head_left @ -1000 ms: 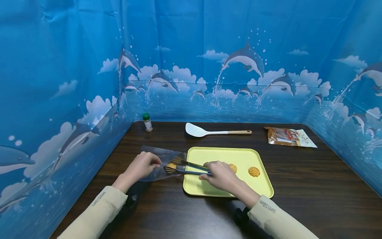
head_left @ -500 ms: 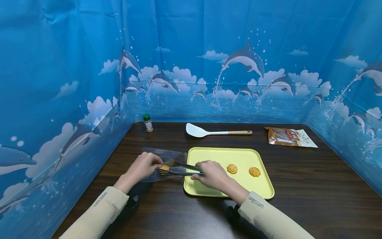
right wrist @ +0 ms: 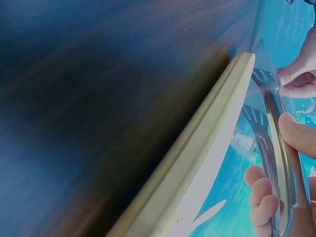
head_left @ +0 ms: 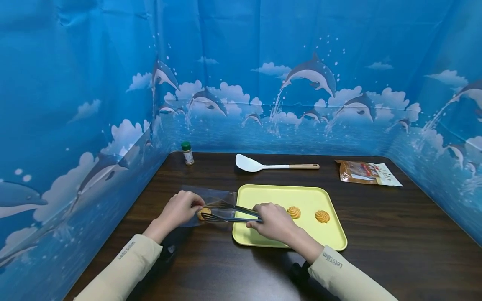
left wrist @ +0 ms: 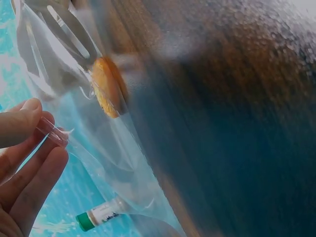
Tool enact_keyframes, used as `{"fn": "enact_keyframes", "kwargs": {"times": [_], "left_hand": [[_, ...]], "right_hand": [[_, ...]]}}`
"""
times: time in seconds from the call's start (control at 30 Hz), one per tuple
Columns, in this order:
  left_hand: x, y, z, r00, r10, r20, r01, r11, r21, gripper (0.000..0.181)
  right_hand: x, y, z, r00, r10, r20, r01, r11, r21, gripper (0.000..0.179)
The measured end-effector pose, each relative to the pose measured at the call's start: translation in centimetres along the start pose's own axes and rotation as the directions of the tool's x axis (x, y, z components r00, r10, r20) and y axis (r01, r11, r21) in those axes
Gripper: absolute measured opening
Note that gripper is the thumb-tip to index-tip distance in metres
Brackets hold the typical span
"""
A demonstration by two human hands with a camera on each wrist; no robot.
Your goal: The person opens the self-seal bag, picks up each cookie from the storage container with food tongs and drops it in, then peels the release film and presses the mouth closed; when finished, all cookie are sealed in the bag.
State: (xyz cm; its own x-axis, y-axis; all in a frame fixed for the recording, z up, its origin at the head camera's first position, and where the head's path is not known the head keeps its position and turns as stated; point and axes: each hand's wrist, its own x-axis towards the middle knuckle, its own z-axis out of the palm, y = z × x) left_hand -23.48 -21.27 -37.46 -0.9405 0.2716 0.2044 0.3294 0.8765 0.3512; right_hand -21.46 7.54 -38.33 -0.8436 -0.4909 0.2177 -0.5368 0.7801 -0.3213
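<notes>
My left hand [head_left: 180,209] pinches the edge of a clear plastic bag [head_left: 216,194] between thumb and fingers, left of the yellow tray [head_left: 263,193]. Inside the bag lies a round golden cookie [head_left: 203,214], also visible through the film in the left wrist view. Over the tray's left part, my right hand [head_left: 273,223] grips a pair of metal tongs [head_left: 237,219]. Their slotted tips reach into the bag, spread apart near the cookie; contact is hard to tell. Two swirled cookies, one nearer [head_left: 294,212] and one farther right [head_left: 322,216], sit on the tray.
Along the back of the dark wooden table [head_left: 376,234] are a green-capped seasoning jar [head_left: 187,154], a white spatula [head_left: 250,164] with a wooden handle, and a brown food packet [head_left: 367,172]. A blue dolphin-print curtain [head_left: 241,83] surrounds the table's back and sides.
The tongs carried the cookie leftward, deeper into the bag, then drew back slightly right with their tips spread. My left hand stays at the bag's edge.
</notes>
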Motion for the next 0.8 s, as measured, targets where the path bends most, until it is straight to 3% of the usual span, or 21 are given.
{"fn": "enact_keyframes", "kwargs": {"times": [0.43,0.8], "left_hand": [[0.2,-0.1,0.0,1.0,-0.003,0.008,0.003,1.0,0.008,0.006],[0.1,-0.1,0.1,1.0,-0.002,0.005,0.002,1.0,0.005,0.007]], "right_hand": [[-3.1,1.9,-1.6,0.996,0.057,-0.064,-0.058,0.998,-0.009,0.041],[-5.2,4.0,-3.5,0.988,0.146,-0.045,-0.146,0.989,0.011,0.04]]}}
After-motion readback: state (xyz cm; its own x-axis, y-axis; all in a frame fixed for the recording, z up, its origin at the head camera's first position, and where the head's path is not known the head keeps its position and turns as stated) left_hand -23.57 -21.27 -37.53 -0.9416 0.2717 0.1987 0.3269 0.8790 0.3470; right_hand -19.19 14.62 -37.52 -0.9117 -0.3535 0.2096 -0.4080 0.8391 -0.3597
